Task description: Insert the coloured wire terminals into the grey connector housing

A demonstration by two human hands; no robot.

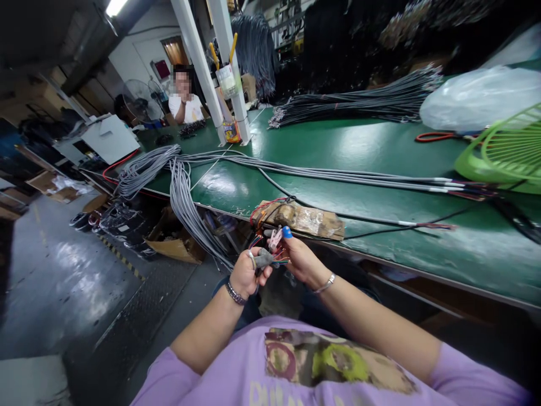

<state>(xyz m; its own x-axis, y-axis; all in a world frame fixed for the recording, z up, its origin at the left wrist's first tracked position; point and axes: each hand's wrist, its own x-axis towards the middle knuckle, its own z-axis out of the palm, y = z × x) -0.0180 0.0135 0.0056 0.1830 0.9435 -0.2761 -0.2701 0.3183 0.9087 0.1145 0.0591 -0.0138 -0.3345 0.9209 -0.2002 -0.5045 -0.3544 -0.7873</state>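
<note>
Near the bench's front edge, my left hand point(245, 273) is closed round a grey cable end, and thin coloured wires point(281, 260) fan out from it to the right. Grey wrapping point(264, 258) shows at its fingers; whether it is on the cable or on a finger I cannot tell. My right hand point(303, 258), blue tape on its thumb, pinches a small pink-and-white part point(275, 238) just above those wires. Its exact kind is too small to make out. Behind both hands a board wrapped in brown tape point(310, 221) lies at the bench edge, with red and black leads.
Grey cables point(296, 169) run along the green bench point(346, 146), and a coiled bundle point(183, 192) hangs over its edge. Dark cables point(355, 104), a plastic bag point(477, 98) and a green fan point(507, 152) lie beyond. A person point(186, 104) sits at the far end.
</note>
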